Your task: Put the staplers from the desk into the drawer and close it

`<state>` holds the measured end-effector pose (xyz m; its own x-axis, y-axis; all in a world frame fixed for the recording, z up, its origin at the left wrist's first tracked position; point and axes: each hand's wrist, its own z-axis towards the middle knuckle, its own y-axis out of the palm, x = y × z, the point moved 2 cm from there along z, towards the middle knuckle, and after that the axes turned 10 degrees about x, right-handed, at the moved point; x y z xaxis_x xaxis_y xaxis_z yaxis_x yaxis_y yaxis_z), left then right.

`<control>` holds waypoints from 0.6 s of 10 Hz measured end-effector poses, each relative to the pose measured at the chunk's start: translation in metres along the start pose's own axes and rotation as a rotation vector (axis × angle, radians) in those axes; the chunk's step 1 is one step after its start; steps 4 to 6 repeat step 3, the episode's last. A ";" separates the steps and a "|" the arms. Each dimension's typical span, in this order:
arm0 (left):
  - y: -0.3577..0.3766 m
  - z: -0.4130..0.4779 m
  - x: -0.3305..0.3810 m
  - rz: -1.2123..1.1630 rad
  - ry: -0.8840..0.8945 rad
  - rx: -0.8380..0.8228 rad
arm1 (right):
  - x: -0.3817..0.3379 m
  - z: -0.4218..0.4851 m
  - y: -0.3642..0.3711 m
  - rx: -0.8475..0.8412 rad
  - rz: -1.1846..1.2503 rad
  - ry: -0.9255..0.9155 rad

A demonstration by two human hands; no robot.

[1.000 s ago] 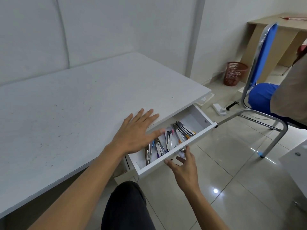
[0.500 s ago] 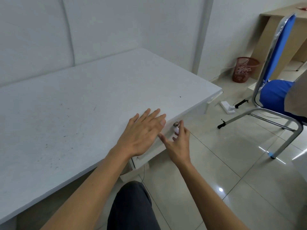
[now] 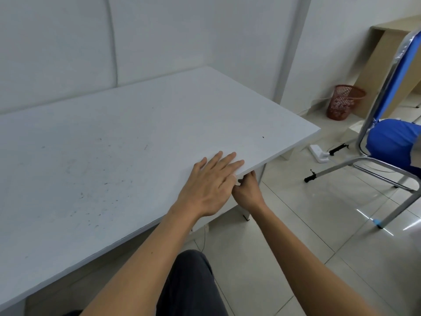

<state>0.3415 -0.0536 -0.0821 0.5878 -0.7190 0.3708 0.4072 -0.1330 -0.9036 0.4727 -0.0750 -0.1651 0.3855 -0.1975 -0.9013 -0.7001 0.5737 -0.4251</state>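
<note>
The white desk [image 3: 127, 142] fills the left and middle of the view, and no stapler shows on its top. The drawer sits pushed in under the desk's front edge; only a strip of its white front [image 3: 224, 207] shows, and the staplers are hidden inside. My left hand [image 3: 210, 184] lies flat on the desktop near the front edge, fingers spread. My right hand [image 3: 248, 190] is just below the edge against the drawer front, fingertips tucked under the desk lip; whether it grips the knob is hidden.
A blue chair with a metal frame [image 3: 391, 142] stands at the right on the tiled floor. A red mesh bin [image 3: 344, 102] and a white power strip [image 3: 319, 153] lie beyond the desk corner. A wooden desk [image 3: 387, 65] is at far right. My dark trouser knee [image 3: 193, 281] is below.
The drawer, open with several staplers inside a second ago, has slid shut under the desk, pushed by my right hand. My left hand stayed flat on the desktop. The view shifted right.
</note>
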 end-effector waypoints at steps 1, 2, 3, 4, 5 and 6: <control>0.000 -0.002 0.000 0.010 0.004 -0.007 | -0.008 -0.014 -0.013 -0.004 -0.038 0.041; -0.004 -0.012 0.000 -0.013 -0.009 -0.011 | -0.026 -0.038 -0.030 -0.110 -0.193 0.059; -0.013 -0.031 -0.012 -0.018 -0.038 0.017 | -0.052 -0.055 -0.050 -0.215 -0.291 0.066; -0.013 -0.031 -0.012 -0.018 -0.038 0.017 | -0.052 -0.055 -0.050 -0.215 -0.291 0.066; -0.013 -0.031 -0.012 -0.018 -0.038 0.017 | -0.052 -0.055 -0.050 -0.215 -0.291 0.066; -0.013 -0.031 -0.012 -0.018 -0.038 0.017 | -0.052 -0.055 -0.050 -0.215 -0.291 0.066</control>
